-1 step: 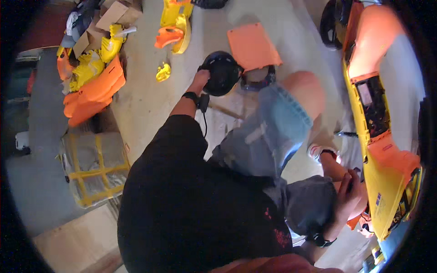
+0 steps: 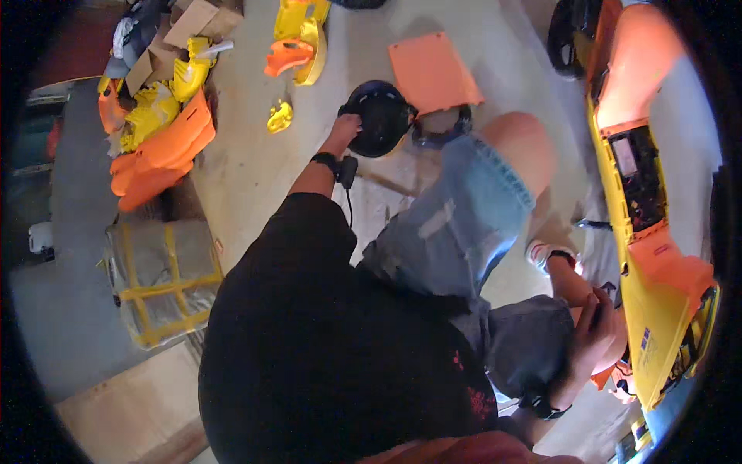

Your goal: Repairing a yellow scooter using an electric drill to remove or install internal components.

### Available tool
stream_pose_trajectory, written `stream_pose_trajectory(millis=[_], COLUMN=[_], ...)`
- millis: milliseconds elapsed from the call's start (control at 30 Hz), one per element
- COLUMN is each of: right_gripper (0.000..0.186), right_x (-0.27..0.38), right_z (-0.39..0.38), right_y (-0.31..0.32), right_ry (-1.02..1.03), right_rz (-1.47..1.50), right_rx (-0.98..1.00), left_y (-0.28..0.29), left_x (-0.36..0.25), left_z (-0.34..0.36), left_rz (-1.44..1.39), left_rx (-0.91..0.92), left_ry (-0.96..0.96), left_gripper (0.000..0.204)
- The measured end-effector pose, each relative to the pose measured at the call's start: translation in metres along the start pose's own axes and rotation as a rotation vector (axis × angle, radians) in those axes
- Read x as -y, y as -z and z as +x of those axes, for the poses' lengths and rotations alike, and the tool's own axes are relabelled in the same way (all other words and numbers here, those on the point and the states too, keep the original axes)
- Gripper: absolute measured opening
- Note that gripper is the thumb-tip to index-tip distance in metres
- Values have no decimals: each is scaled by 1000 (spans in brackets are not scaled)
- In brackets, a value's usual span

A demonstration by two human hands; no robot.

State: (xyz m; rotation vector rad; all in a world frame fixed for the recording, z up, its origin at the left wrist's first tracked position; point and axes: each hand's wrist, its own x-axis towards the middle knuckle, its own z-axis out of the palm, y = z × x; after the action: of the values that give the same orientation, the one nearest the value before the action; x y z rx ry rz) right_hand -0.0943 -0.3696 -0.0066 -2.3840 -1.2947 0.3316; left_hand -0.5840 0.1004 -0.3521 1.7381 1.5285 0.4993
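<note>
My left hand (image 2: 347, 129) has its fingers closed over the left rim of a round black bowl (image 2: 382, 120) on the floor. Past the bowl lies a flat orange panel (image 2: 434, 71), with a black curved part (image 2: 444, 133) at its near edge. My right hand (image 2: 593, 329) is low on the right, beside my bent knee and close to a long yellow and orange vehicle body (image 2: 657, 332). Its fingers are curled; a dark thing shows near the fingertips, too small to name. The body's middle has an open dark compartment (image 2: 638, 182).
Orange panels (image 2: 174, 151) and yellow parts (image 2: 189, 80) are heaped at the left near cardboard (image 2: 191, 25). A taped grey package (image 2: 166, 271) lies nearer. Yellow covers (image 2: 311, 58) and a small yellow piece (image 2: 280, 116) rest on the floor. A black wheel (image 2: 568, 42) stands far right.
The view has shifted slightly, so most things sit a little higher in the picture. Both hands keep their places, the left one at the bowl's rim.
</note>
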Motion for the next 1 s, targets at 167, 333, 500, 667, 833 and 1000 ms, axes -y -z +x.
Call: stream_pose_trajectory(millis=[167, 333, 500, 667, 833, 1000], right_gripper=[25, 28, 23, 23, 24, 26], right_x=[-12, -22, 1, 11, 24, 12], right_z=[-5, -8, 4, 10, 15, 4], right_y=[-2, 4, -11, -10, -10, -13], right_ry=[-63, -69, -66, -83, -124, -96], right_rz=[-35, -117, -99, -57, -77, -148], right_rx=[-48, 51, 94, 147, 206, 144], left_y=[-32, -59, -94, -127, -158, -185], left_x=[-62, -102, -34, -1, 15, -24], left_z=[-67, -129, -169, -171, -164, -160], left_rz=[484, 440, 593, 950, 870, 807], left_rx=[101, 184, 315, 271, 334, 204], left_ry=[-132, -610, -464, -333, -276, -372], left_gripper=[11, 12, 20, 18, 17, 15])
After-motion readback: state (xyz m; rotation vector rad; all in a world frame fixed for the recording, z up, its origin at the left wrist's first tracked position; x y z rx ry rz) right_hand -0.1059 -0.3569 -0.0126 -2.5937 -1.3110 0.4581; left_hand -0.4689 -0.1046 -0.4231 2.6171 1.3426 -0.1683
